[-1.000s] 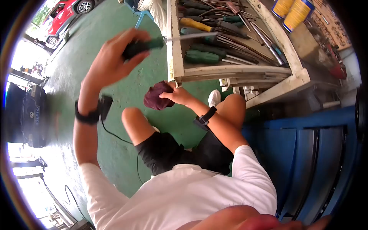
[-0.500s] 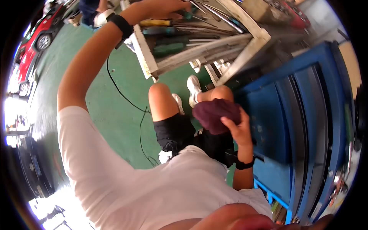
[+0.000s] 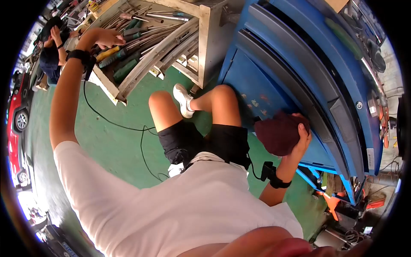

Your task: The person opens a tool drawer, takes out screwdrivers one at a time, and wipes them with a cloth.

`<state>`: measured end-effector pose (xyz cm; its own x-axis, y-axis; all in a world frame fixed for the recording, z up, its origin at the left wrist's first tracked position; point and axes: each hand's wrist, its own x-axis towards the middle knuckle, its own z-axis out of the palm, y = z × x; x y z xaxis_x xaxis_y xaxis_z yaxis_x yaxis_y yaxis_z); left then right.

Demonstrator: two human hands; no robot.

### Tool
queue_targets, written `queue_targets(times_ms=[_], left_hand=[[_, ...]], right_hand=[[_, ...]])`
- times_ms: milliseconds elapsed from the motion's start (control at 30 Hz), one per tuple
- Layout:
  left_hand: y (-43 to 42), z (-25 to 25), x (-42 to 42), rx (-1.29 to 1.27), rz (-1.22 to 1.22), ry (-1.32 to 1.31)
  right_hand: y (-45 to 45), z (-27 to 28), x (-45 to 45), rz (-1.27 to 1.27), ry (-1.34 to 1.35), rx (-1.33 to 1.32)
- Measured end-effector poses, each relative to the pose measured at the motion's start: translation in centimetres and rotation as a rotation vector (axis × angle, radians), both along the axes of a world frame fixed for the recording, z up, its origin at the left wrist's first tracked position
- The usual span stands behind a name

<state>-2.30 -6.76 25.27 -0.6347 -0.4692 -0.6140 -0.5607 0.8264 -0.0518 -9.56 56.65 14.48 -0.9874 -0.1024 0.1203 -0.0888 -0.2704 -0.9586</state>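
My left hand (image 3: 109, 38) is stretched over the open tool drawer (image 3: 121, 91), its fingers loosely bent with nothing visible between them. Below it lies a yellow-handled screwdriver (image 3: 108, 53), with a green-handled screwdriver (image 3: 125, 70) beside it. Several more screwdrivers and metal rods fill the drawer. On the other side, my right hand (image 3: 303, 139) grips a maroon cap (image 3: 278, 135), thumb on top. The cap hangs in front of the blue tool cabinet (image 3: 252, 81), and part of its far edge is hard to make out.
A black cable (image 3: 113, 124) runs across the green floor (image 3: 115, 158). Another person (image 3: 49, 58) in dark clothes is at the upper left, near a red car (image 3: 15, 132). Tools lie on the cabinet's top, including a metal bar (image 3: 371, 73).
The view has swung, so the drawer sits further left and more of the cabinet shows. My right hand has carried the cap away from my knee towards the cabinet. My left hand stays over the drawer.
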Motion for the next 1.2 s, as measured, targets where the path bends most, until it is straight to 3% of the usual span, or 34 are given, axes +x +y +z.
queue_targets(times_ms=[67,133,200,267,333,400,600,667,767,800,867,900,933,1000,1033,1133,1200], left_hand=[[-1.0,-1.5,1.1,0.151,0.061,0.033],[-2.5,-2.9,3.2,0.144,-0.201,0.238],[-5.2,-3.9,4.7,0.136,-0.219,0.39],[-3.6,-2.0,6.4,-0.213,-0.2,0.26],[-3.7,-2.9,8.0,-0.197,-0.148,0.181],[-4.0,-4.3,8.6,-0.148,-0.106,0.276],[-3.5,-6.2,9.8,-0.187,-0.244,0.533],[-3.3,-6.9,10.4,-0.074,-0.29,0.632],[-1.4,-8.0,11.9,-0.137,-0.381,0.711],[-0.6,-8.0,12.2,-0.133,-0.363,0.716],[1.0,-6.9,12.1,-0.429,-0.412,0.639],[-1.5,-7.6,11.3,-0.371,-0.571,0.698],[-1.0,-7.1,10.9,-0.363,-0.56,0.708],[0.7,-4.4,10.8,-0.335,-0.361,0.454],[0.0,-4.3,11.6,-0.2,-0.503,0.734],[-0.6,-3.0,11.7,-0.281,-0.306,0.523],[-1.6,-4.3,11.5,-0.176,-0.4,0.565]], right_hand=[[-0.2,0.2,-0.3,0.026,0.029,0.012],[-1.0,0.0,-0.2,-0.098,-0.13,-0.007],[-1.1,-1.4,-1.4,-0.033,-0.105,0.008],[-1.7,-2.2,-0.7,0.007,-0.082,0.02],[-2.6,-1.8,-0.1,0.076,-0.15,-0.02],[-3.2,-3.3,-0.7,0.14,-0.138,-0.016],[-8.1,-2.3,0.0,0.194,-0.144,0.055],[-10.0,-1.5,0.1,0.272,-0.086,0.09],[-13.1,-1.3,0.1,0.364,0.019,0.139],[-14.1,-1.3,0.1,0.401,0.048,0.149],[-16.0,-1.2,0.0,0.449,0.084,0.167],[-16.7,-0.8,0.3,0.478,0.108,0.167],[-17.4,-0.7,0.5,0.504,0.134,0.17],[-18.4,-0.8,0.7,0.518,0.195,0.225],[-19.1,-0.8,0.6,0.527,0.252,0.265],[-19.9,-0.8,0.9,0.573,0.268,0.287],[-20.3,-0.9,0.9,0.579,0.276,0.297]])
